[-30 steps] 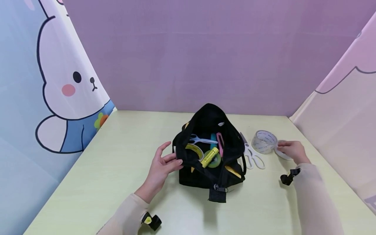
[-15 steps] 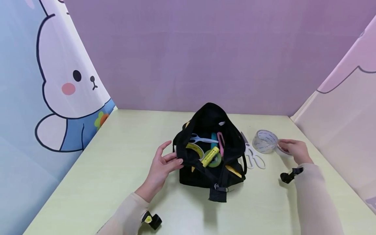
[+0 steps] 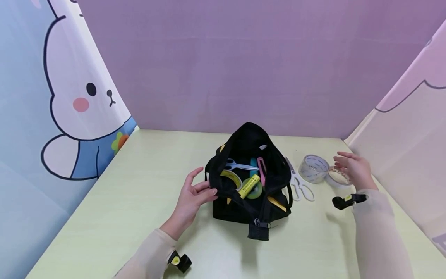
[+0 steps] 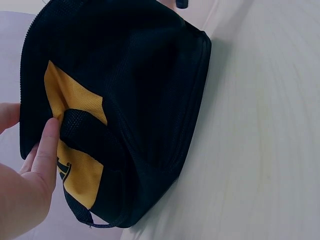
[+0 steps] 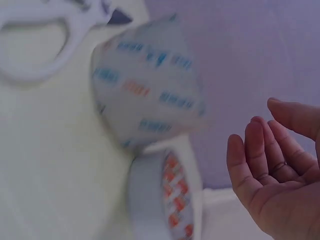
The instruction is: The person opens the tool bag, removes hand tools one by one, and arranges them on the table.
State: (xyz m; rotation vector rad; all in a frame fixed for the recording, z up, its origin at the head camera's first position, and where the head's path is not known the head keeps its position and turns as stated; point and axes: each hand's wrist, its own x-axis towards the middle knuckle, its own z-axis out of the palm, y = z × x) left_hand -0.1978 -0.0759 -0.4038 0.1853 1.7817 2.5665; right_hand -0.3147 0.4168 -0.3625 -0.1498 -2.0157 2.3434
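Observation:
A black bag (image 3: 230, 211) with yellow patches stands unzipped; inside lie blue scissors, a yellow tape roll, a yellow stick, a green roll and a pink cutter (image 3: 261, 170). My left hand (image 3: 189, 199) pinches the bag's left rim between thumb and fingers; in the left wrist view the hand (image 4: 37, 175) is at the fabric edge. My right hand (image 3: 357, 170), fingers loosely bent and holding nothing, hovers by a white tape roll (image 3: 338, 176). That roll (image 5: 147, 197) touches a wide clear tape roll (image 5: 150, 90) in the right wrist view.
White-handled scissors (image 3: 299, 186) lie between the bag and the clear tape roll (image 3: 311, 170). Purple cloth (image 3: 223, 69) rises behind the pale table (image 3: 139, 174), with printed cloths at both sides.
My right hand has let go of the white tape roll and moved up and slightly right. The roll now lies flat beside the clear one. My left hand has not moved.

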